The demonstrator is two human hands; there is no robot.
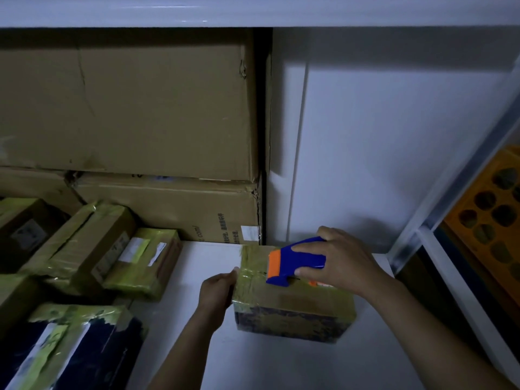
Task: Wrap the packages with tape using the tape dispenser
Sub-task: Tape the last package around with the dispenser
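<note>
Packing or stock room, dim. Big cartons [126, 108] stacked against the back, under a white shelf [253, 12]. Taped parcels [92, 249] with shipping labels [135, 249] piled at left on a white surface [197, 257]. Orange crate [489, 198] with round holes at right. Walls plain white.

The box [292, 302], cardboard banded with yellowish tape, dark print on its near side, sits upright. The dispenser [295, 260], blue with an orange nose, rests on its top, nose pointing left, gripped by the right hand [346, 263]. More taped packages [92, 249] lie well to the left.
</note>
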